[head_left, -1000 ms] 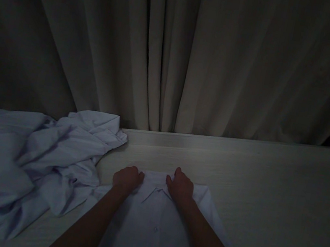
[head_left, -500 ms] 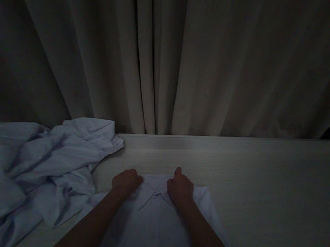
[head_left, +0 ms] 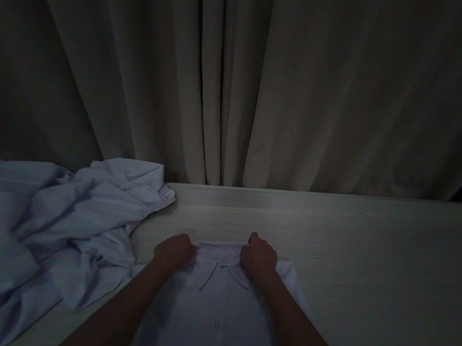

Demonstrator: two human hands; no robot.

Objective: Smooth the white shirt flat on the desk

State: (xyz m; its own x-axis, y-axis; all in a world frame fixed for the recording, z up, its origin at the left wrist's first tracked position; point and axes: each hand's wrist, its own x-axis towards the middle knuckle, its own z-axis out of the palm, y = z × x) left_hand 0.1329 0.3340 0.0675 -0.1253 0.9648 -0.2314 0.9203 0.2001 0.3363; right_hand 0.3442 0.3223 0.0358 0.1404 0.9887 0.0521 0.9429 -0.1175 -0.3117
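Note:
A pale collared shirt (head_left: 213, 337) lies front side up on the light floor, its collar at the far end and a button showing down the middle. My left hand (head_left: 175, 251) is closed on the shirt at the left side of the collar. At the collar's right side, my right hand (head_left: 259, 258) grips the cloth with its fingers curled in. My forearms cover parts of the shirt's sides, and its lower end runs out of view.
A crumpled heap of pale cloth (head_left: 84, 218) lies on the left, close to the shirt. Behind, a long brown curtain (head_left: 299, 89) hangs down to a low ledge (head_left: 253, 196). Bare light floor (head_left: 375, 270) stretches to the right. The room is dim.
Both hands have spread slightly apart along the collar, the left one to the left and the right one to the right. The collar looks a little straighter, and the camera view has shifted slightly.

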